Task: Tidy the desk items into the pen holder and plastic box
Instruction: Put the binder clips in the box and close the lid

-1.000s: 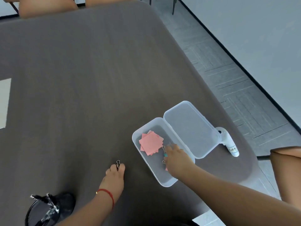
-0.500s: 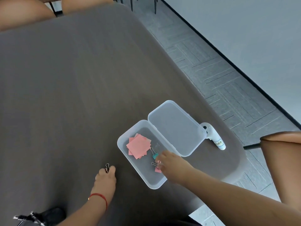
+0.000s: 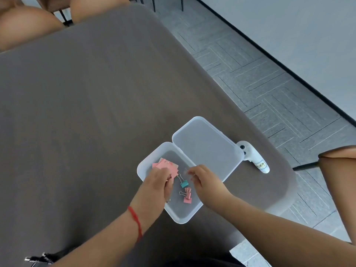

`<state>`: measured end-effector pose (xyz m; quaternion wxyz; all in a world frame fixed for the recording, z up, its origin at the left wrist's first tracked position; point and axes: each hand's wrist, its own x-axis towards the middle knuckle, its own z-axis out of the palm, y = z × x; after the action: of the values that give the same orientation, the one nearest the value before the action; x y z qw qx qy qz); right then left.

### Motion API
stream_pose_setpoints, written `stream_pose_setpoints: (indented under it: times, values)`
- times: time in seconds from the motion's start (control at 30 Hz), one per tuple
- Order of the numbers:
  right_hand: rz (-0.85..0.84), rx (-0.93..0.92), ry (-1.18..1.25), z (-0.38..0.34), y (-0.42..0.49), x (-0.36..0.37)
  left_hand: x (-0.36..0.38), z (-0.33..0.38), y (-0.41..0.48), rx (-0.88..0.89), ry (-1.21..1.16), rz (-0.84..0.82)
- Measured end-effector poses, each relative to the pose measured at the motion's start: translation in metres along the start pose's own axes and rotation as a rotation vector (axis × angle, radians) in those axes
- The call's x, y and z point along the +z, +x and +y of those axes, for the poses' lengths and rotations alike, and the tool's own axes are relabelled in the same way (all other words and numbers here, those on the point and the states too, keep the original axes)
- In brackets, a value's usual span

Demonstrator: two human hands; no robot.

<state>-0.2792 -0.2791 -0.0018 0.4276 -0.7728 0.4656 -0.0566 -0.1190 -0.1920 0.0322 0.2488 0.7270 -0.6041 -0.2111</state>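
A clear plastic box (image 3: 178, 218) lies near the desk's right edge with its hinged lid (image 3: 206, 147) flipped open. Inside are pink sticky notes (image 3: 170, 165), a teal binder clip (image 3: 184, 183) and two pink binder clips (image 3: 187, 195). My left hand (image 3: 156, 186), with a red string at the wrist, hovers over the box's left side. Its fingers are curled around a small binder clip, of which only bits of wire show. My right hand (image 3: 206, 182) is over the box's right side, fingers apart and holding nothing. The black pen holder (image 3: 36, 259) peeks in at the bottom left.
A white controller (image 3: 254, 158) with a handwritten label lies right of the lid, close to the desk's rounded corner. Tan chair backs (image 3: 28, 26) stand at the far edge and another (image 3: 339, 170) at the right. Grey patterned carpet runs beyond the desk.
My left hand lifted the binder clip off the desk and carried it right, over the box. My right hand let go of the clips in the box and rose slightly.
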Motion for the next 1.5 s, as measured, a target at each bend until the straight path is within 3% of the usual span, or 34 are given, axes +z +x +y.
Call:
stream_pose_setpoints:
  times: [0.03,0.1,0.13,0.2,0.33,0.5,0.7,0.8,0.87,0.93,1.03,1.1,1.2,1.27,1.37,1.5]
  values:
    - [0.028,0.028,0.036,-0.001,-0.001,-0.002,0.014,0.006,0.01,0.035,0.123,-0.133]
    - [0.055,0.053,0.072,-0.001,-0.002,-0.004,0.05,0.003,0.025,-0.066,0.354,-0.411]
    - [0.054,0.062,0.081,-0.002,-0.003,-0.005,0.063,-0.002,0.031,-0.158,0.427,-0.462]
    - [0.02,0.061,0.073,-0.001,-0.003,-0.005,0.083,-0.014,0.041,-0.257,0.423,-0.445]
    - [-0.112,0.049,-0.018,0.002,-0.002,0.002,0.098,-0.024,0.048,-0.292,0.466,-0.546]
    - [-0.098,0.016,-0.017,0.006,-0.004,0.004,0.099,-0.019,0.05,-0.286,0.457,-0.575]
    - [-0.107,0.023,-0.028,0.003,-0.001,-0.002,0.071,-0.016,0.052,-0.355,0.237,-0.63]
    - [-0.097,0.067,0.087,-0.001,0.003,-0.013,0.044,-0.008,0.053,-0.406,0.108,-0.672]
    - [-0.02,0.052,0.151,-0.002,0.011,-0.024,0.025,-0.003,0.046,-0.544,-0.173,-0.555]
    - [0.068,-0.006,0.085,0.001,0.029,-0.037,0.009,-0.002,0.035,-0.672,-0.448,-0.243]
    - [0.128,-0.025,-0.184,0.009,0.066,-0.054,-0.01,-0.007,0.018,-0.766,-0.361,0.329]
    - [0.124,0.073,-0.341,0.013,0.088,-0.063,-0.012,-0.018,0.011,-0.941,-0.337,0.496]
    - [0.033,0.294,-0.39,0.017,0.106,-0.069,-0.011,-0.021,0.011,-1.323,-0.881,0.337]
    - [-0.006,0.422,-0.324,0.016,0.111,-0.074,-0.014,-0.02,0.014,-1.411,-1.228,0.203]
    - [0.033,0.48,-0.284,0.009,0.111,-0.089,-0.018,-0.024,0.016,-1.419,-1.336,0.164]
    - [0.061,0.361,-0.337,-0.023,0.097,-0.127,-0.023,-0.032,0.012,-1.433,-1.377,0.164]
